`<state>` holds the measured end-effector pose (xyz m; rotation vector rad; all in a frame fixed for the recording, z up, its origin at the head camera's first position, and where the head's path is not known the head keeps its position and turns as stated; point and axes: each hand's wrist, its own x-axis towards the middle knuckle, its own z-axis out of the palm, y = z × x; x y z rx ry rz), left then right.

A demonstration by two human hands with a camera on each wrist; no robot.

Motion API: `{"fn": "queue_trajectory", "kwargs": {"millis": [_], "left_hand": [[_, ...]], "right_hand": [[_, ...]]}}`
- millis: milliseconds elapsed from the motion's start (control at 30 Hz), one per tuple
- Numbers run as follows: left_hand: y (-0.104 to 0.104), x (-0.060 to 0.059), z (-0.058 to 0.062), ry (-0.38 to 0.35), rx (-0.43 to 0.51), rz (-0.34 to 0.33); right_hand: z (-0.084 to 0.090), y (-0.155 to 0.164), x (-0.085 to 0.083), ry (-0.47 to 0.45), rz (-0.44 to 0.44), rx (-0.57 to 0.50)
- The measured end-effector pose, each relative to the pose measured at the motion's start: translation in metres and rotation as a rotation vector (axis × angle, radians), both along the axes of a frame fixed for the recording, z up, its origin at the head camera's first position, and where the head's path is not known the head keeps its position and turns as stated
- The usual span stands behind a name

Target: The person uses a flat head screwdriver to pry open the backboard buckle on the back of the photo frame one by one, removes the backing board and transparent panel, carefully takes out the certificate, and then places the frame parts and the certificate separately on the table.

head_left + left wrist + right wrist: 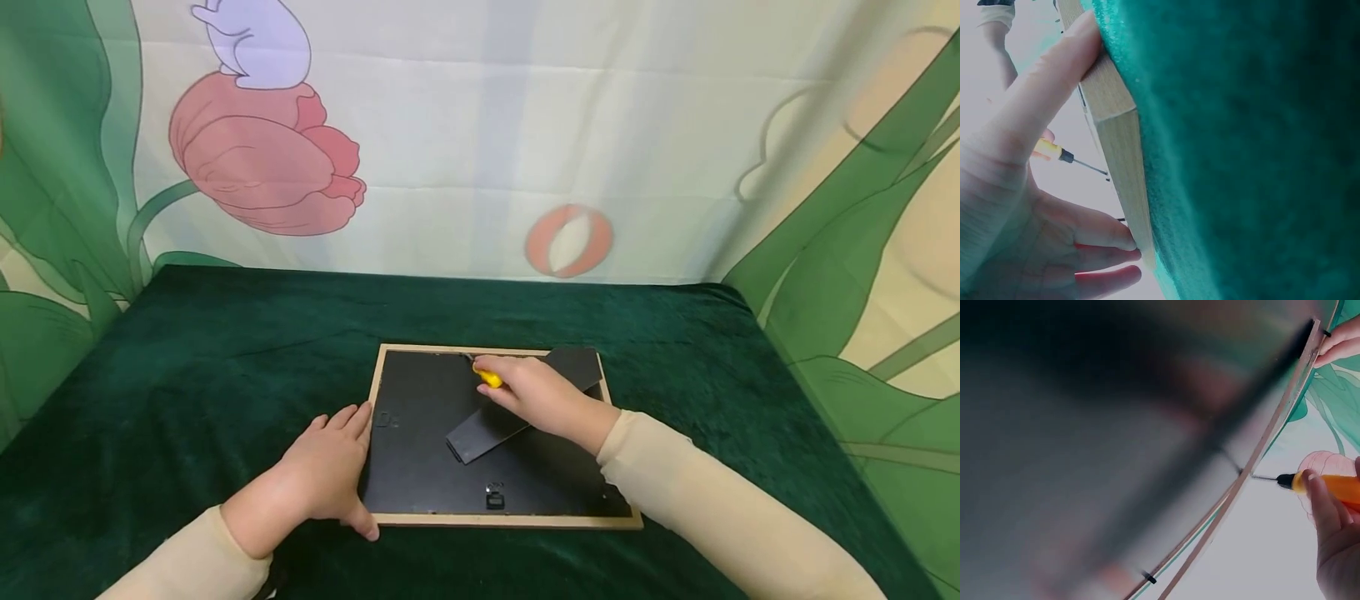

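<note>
Covering the table, green velvet cloth meets a tulip-printed backdrop.

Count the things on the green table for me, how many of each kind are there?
Picture frame, lying face down: 1
Screwdriver with a yellow handle, in the right hand: 1
Hands, counting the left hand on the frame's edge: 2
Total: 4

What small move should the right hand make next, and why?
Probably lever the screwdriver tip to bend up the tab at the picture frame's far edge: the right hand holds the tip there while the left hand braces the near-left corner.
</note>
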<state>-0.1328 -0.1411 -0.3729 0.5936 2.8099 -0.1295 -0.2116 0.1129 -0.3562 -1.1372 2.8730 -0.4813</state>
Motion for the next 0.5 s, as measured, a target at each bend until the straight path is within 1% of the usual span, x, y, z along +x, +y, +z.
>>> {"fn": "queue_trajectory", "kwargs": {"millis": [200,500], "left_hand": [[-0.0010,-0.0007,-0.0007,0.017,0.001,-0.007],[-0.0002,0.0002,-0.0021,0.016,0.005,-0.004]], "right_hand": [[-0.0020,0.0030,-0.0039,-0.040,-0.017,-0.048],[-0.0024,0.0016,-0.0051,-0.061,-0.013,-0.066]]}}
